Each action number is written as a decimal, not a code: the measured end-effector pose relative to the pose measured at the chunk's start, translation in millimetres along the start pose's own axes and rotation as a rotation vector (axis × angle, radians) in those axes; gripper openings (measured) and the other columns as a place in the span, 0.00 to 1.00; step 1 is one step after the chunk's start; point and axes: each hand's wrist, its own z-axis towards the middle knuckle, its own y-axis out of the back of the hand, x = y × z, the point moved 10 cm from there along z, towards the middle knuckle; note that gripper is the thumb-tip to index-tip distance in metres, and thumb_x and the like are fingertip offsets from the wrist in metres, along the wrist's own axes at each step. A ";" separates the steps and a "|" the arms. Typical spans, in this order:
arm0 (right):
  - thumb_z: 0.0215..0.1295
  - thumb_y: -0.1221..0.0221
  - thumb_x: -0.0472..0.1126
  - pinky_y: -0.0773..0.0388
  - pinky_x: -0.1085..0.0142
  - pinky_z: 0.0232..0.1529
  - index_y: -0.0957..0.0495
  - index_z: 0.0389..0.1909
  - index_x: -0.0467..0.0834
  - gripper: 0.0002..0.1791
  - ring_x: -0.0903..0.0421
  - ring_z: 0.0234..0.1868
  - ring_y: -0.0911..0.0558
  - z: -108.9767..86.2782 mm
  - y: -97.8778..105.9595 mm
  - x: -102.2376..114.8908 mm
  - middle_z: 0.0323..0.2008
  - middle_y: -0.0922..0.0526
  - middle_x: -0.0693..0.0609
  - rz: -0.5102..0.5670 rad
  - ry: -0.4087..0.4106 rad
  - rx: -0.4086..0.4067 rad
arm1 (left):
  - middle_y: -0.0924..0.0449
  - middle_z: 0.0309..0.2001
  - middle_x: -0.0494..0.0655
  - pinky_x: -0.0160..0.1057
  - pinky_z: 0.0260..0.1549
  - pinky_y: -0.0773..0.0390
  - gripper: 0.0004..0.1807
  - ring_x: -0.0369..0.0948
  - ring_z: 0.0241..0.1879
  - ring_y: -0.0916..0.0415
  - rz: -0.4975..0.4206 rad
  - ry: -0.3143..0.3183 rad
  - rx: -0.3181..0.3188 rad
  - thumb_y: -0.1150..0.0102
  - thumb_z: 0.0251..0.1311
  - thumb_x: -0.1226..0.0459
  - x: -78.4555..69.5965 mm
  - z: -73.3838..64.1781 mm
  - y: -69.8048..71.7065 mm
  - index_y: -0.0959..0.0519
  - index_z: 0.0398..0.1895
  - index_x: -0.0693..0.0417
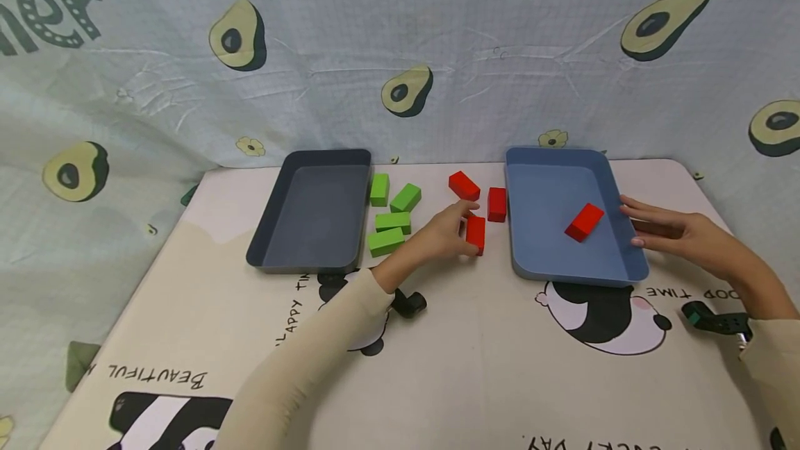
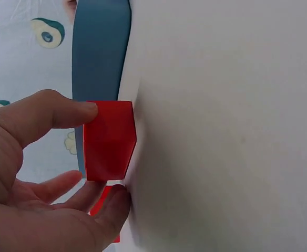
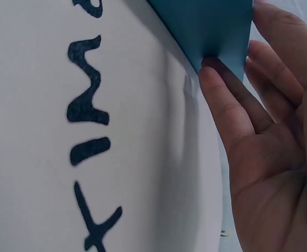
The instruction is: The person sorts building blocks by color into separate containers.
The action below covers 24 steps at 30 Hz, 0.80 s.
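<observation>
While straight right fingers (image 1: 659, 217) are steadying the blue tray (image 1: 542, 224), my left hand (image 1: 446, 231) is pinching a nearby red block (image 1: 476, 234), sensibly end-to-end.

Head cam: L hand (image 1: 446, 231) hides pt of gripped red block (image 1: 476, 235). L sleeve (image 1: 312, 367) hides pt of panda print (image 1: 373, 347), runs off btm edge. R sleeve (image 1: 775, 360) cut by R edge. Dark bit (image 1: 777, 439) btm R mostly cut off, can't ID. L wrist cam: 2nd red block (image 2: 101, 203) mostly behind L hand; blue tray (image 2: 100, 52) cut by top edge. R wrist cam: R hand (image 3: 272, 157) cut by R edge.
</observation>
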 end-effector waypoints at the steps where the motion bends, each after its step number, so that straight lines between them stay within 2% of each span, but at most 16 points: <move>1: 0.69 0.34 0.46 0.31 0.89 0.46 0.39 0.78 0.51 0.39 0.91 0.53 0.36 0.0 0.0 -0.2 0.78 0.42 0.60 -0.005 -0.002 0.000 | 0.28 0.63 0.57 0.39 0.57 0.22 0.41 0.48 0.61 0.30 -0.006 0.001 -0.003 0.29 0.57 0.71 0.5 -0.7 0.1 0.36 0.73 0.61; 4: 0.69 0.34 0.46 0.32 0.90 0.46 0.39 0.78 0.51 0.39 0.91 0.52 0.36 -0.1 -0.3 -0.7 0.78 0.42 0.60 -0.012 0.003 -0.007 | 0.29 0.65 0.57 0.42 0.62 0.24 0.42 0.49 0.64 0.31 -0.019 0.018 -0.014 0.28 0.55 0.71 2.8 -2.4 0.5 0.37 0.73 0.61; 9: 0.70 0.35 0.46 0.32 0.90 0.46 0.41 0.79 0.54 0.40 0.90 0.52 0.36 -0.5 -2.2 -2.8 0.78 0.42 0.58 -0.015 0.012 -0.012 | 0.27 0.64 0.56 0.42 0.63 0.24 0.39 0.49 0.64 0.30 -0.021 0.020 -0.018 0.28 0.55 0.72 5.3 -4.0 0.4 0.34 0.71 0.62; 15: 0.70 0.35 0.46 0.35 0.92 0.46 0.39 0.79 0.53 0.39 0.91 0.52 0.37 -2.3 -1.6 -3.9 0.77 0.42 0.64 -0.037 0.015 -0.025 | 0.26 0.63 0.54 0.41 0.62 0.24 0.37 0.47 0.63 0.29 -0.045 0.012 -0.020 0.27 0.55 0.73 6.4 -6.0 1.3 0.29 0.69 0.60; 21: 0.71 0.35 0.45 0.38 0.91 0.49 0.36 0.77 0.51 0.36 0.87 0.64 0.43 -2.3 -1.9 0.4 0.77 0.45 0.68 -0.021 0.030 -0.014 | 0.25 0.64 0.54 0.40 0.64 0.25 0.36 0.47 0.63 0.29 -0.063 0.015 -0.025 0.26 0.54 0.72 8.3 -5.7 2.6 0.29 0.68 0.60; 24: 0.71 0.36 0.45 0.39 0.92 0.49 0.35 0.77 0.51 0.35 0.85 0.66 0.44 -2.2 -1.4 1.4 0.77 0.45 0.69 -0.021 0.029 -0.018 | 0.25 0.64 0.53 0.40 0.64 0.26 0.36 0.47 0.63 0.29 -0.061 0.017 -0.028 0.26 0.54 0.72 9.0 -4.7 3.0 0.29 0.68 0.59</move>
